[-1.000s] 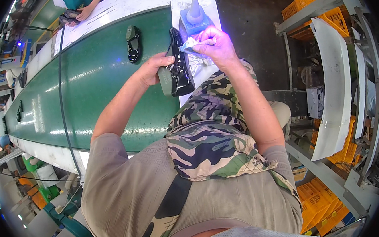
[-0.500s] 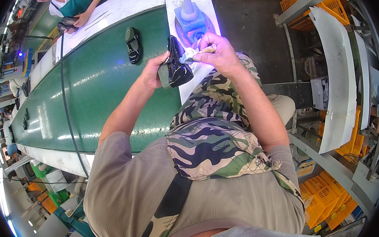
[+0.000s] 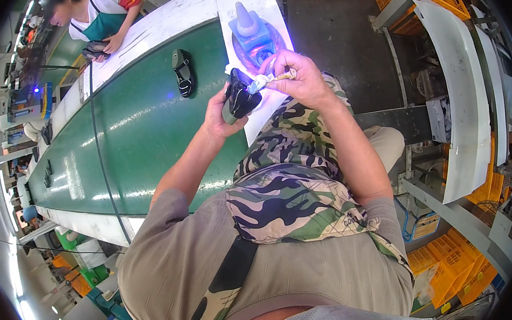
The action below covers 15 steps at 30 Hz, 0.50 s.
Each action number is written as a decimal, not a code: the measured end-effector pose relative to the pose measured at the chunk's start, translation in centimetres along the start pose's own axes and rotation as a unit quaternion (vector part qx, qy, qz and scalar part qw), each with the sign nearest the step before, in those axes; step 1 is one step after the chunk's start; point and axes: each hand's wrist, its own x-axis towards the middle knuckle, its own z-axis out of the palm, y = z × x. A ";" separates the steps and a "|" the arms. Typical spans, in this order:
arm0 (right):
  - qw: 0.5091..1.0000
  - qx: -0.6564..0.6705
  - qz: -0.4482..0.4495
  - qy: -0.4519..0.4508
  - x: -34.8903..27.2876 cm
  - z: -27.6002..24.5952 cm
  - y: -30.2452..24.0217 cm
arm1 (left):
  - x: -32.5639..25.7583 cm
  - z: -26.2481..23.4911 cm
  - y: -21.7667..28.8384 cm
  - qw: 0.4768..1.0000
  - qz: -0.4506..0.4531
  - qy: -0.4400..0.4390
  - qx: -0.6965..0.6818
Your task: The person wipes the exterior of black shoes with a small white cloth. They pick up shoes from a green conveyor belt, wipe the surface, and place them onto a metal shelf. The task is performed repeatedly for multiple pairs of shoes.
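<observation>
Upper centre of the frame: the left hand (image 3: 222, 115) clasps a glossy black shoe (image 3: 244, 99), apparently steadying it and presenting its side to the bunched pale cloth (image 3: 258, 83) pinched in the right hand (image 3: 304, 83).

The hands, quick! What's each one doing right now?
Left hand: closed, holding a shiny black shoe.
Right hand: closed, pinching a crumpled whitish cloth.
</observation>
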 end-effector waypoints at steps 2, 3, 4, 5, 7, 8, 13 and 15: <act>1.000 0.013 0.017 0.006 -0.2 -0.3 -0.5 | 0.6 -1.0 -0.3 0.999 -0.029 -0.034 0.000; 0.999 0.020 0.025 0.009 -0.3 -0.4 -0.7 | 0.8 -1.0 -0.4 0.998 -0.044 -0.051 0.001; 0.999 0.023 0.026 0.014 -0.5 -0.6 -0.8 | 0.9 -1.0 -0.7 0.999 -0.032 -0.042 0.001; 0.999 0.025 0.027 0.021 -0.6 -0.8 -0.8 | 0.8 0.3 -1.4 0.999 -0.022 -0.034 0.002; 0.999 0.020 0.026 0.029 -0.9 -1.1 -0.9 | 0.7 1.4 -2.3 0.999 -0.016 -0.029 -0.009; 0.999 0.012 0.022 0.031 -0.8 -1.3 -1.0 | 0.7 1.6 -2.3 0.999 -0.019 -0.033 -0.019; 0.996 -0.057 -0.009 0.066 -1.4 -2.3 -0.4 | 1.2 0.6 -2.9 0.998 -0.004 -0.043 -0.051; 0.993 -0.083 -0.008 0.084 -1.6 -2.8 -0.5 | 1.3 0.0 -3.0 0.995 -0.005 -0.065 -0.071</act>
